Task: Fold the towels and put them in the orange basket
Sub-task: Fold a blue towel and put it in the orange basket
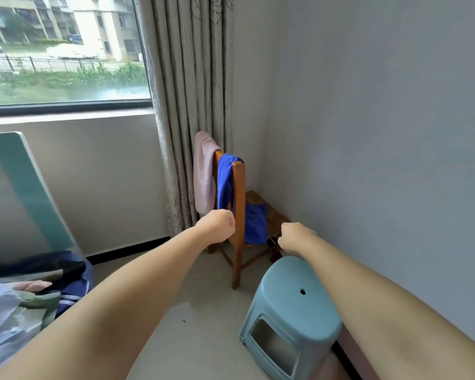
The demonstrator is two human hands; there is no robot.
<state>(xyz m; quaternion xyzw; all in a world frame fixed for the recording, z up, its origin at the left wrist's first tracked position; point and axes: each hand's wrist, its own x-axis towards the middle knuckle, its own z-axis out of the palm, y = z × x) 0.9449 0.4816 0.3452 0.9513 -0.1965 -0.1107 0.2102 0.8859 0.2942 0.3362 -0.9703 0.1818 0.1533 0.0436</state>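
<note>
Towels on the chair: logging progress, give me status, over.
Left hand and right hand fisted, holding nothing seen. Pink towel and blue towel unfolded over wooden chair. Blue stool beneath right arm.

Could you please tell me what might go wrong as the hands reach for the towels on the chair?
The blue towel is draped over the chair back and down onto the seat, so a pull from either hand might snag it or tip the chair. The pink towel hangs beside it and could slide to the floor. The stool stands close below the right hand, a possible trip hazard.
</note>
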